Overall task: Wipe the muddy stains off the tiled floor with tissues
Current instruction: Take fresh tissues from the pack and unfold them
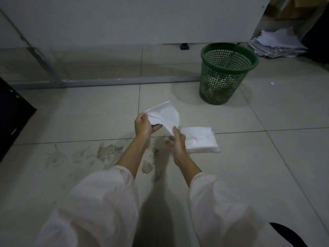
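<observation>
Above the tiled floor (267, 157), the left hand (142, 126) pinches one edge of a white tissue (164, 115) in a clenched grip, while the right hand (176, 142) grasps its lower corner. The tissue pack (201, 139) lies on the floor just right of the right hand. Muddy stains (108, 151) spread beneath and left of the forearms, with a green basket (226, 72) far right.
</observation>
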